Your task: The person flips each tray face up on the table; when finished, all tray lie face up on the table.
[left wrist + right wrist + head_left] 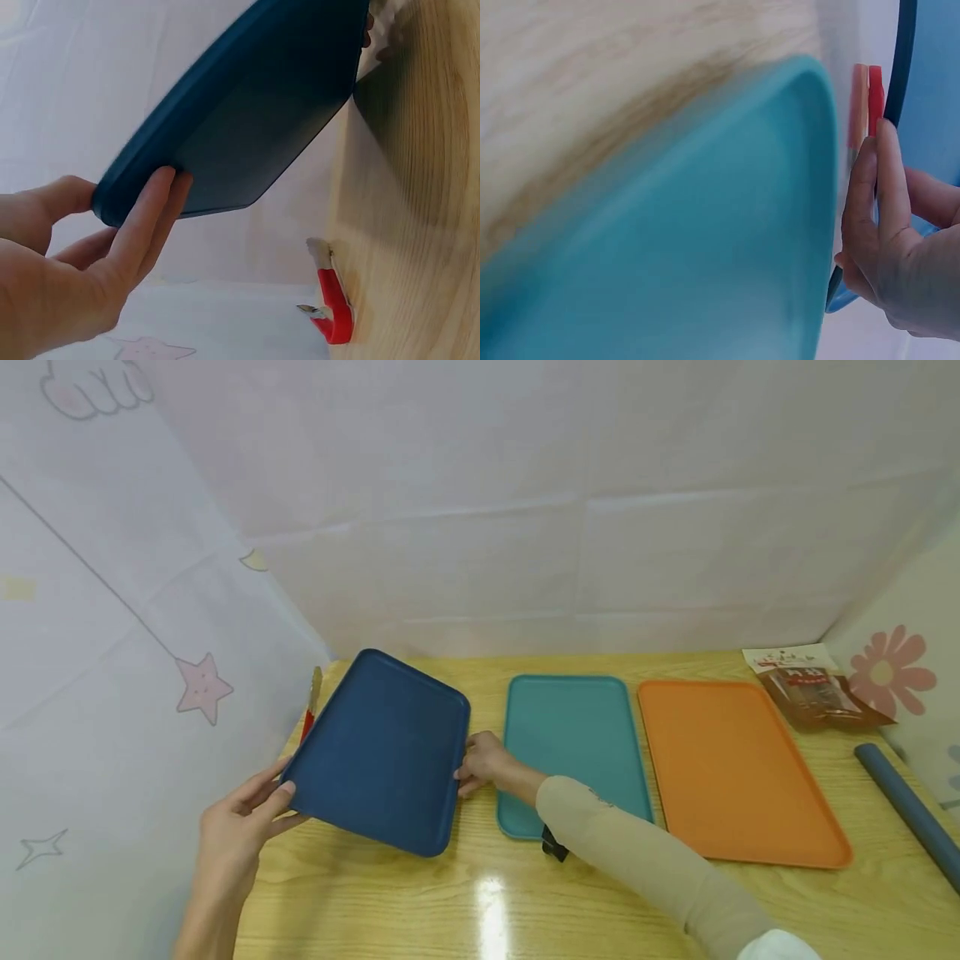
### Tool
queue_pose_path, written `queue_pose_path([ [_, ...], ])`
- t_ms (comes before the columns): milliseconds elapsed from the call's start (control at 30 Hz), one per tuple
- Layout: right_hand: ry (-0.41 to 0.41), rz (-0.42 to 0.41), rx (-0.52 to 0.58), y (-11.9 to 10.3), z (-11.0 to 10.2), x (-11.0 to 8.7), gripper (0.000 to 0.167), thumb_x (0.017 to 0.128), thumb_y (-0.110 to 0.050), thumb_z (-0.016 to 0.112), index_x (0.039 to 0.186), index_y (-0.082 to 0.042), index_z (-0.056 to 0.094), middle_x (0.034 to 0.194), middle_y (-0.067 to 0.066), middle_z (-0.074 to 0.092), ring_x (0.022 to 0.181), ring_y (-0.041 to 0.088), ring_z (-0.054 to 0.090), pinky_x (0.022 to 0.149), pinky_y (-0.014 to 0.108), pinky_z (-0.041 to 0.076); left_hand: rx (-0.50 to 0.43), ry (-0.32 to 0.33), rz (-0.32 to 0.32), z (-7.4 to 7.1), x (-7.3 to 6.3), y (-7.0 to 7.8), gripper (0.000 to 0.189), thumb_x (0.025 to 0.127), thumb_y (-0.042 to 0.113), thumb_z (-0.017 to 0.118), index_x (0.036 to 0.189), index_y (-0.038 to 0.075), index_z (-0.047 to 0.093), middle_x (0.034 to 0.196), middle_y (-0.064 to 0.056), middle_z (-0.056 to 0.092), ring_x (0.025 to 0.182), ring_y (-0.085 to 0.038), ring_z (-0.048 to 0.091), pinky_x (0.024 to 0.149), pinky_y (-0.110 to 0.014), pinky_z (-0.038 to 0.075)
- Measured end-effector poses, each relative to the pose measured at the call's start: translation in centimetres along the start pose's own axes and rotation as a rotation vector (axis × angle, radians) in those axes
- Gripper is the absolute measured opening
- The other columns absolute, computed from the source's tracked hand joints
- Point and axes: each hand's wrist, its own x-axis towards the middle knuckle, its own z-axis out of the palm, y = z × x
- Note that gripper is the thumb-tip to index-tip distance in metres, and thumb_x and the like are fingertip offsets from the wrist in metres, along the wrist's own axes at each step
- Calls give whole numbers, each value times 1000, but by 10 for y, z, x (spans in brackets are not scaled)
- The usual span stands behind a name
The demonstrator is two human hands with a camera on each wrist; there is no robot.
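Observation:
A dark blue rectangular tray (382, 752) is tilted above the left part of the wooden table, its left side raised. My left hand (236, 822) pinches its near left corner, thumb on the rim and fingers underneath, as the left wrist view shows. At the tray's right edge, my right hand (487, 760) holds the rim between thumb and fingers. Beside that hand a teal tray (570, 718) lies flat, partly covered by the right forearm. Behind the blue tray's left edge is a red tool with metal ends (334, 300), partly hidden in the head view.
An orange tray (735, 760) lies right of the teal one. At the back right corner rests a brown-and-white food packet (813, 689), with a dark grey-blue roll (911, 814) before it. A small black object (553, 845) shows under the right sleeve. Fabric-covered walls (480, 568) enclose the table.

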Motion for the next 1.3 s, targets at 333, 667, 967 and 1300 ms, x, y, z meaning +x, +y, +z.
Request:
queue_pose_path([
  [333, -46, -4, 44, -2, -8, -12, 71, 81, 18, 62, 145, 8, 33, 84, 22, 69, 69, 34, 70, 60, 39, 58, 30, -301, -88, -31, 42, -9, 51, 100, 23, 54, 145, 2, 42, 123, 15, 59, 104, -8, 64, 80, -29, 56],
  [667, -16, -33, 31, -6, -12, -17, 71, 81, 19, 58, 146, 3, 34, 85, 21, 69, 67, 32, 70, 58, 39, 58, 338, -340, -260, -37, 102, -30, 70, 96, 43, 56, 151, 10, 30, 136, -8, 49, 98, -5, 64, 85, -31, 54],
  [967, 54, -49, 28, 0, -19, -12, 75, 79, 21, 58, 148, 4, 31, 86, 24, 69, 67, 35, 69, 58, 39, 58, 494, -346, -234, -17, 133, -50, 51, 100, 24, 54, 145, 2, 41, 100, -4, 64, 81, -11, 62, 73, -32, 57],
  [1300, 91, -19, 27, -2, -26, 7, 75, 81, 19, 59, 149, 1, 31, 89, 26, 69, 71, 36, 69, 58, 40, 58, 612, -309, -179, 4, 155, -66, 42, 101, 10, 49, 139, -8, 44, 123, -33, 56, 82, -13, 66, 72, -35, 57],
])
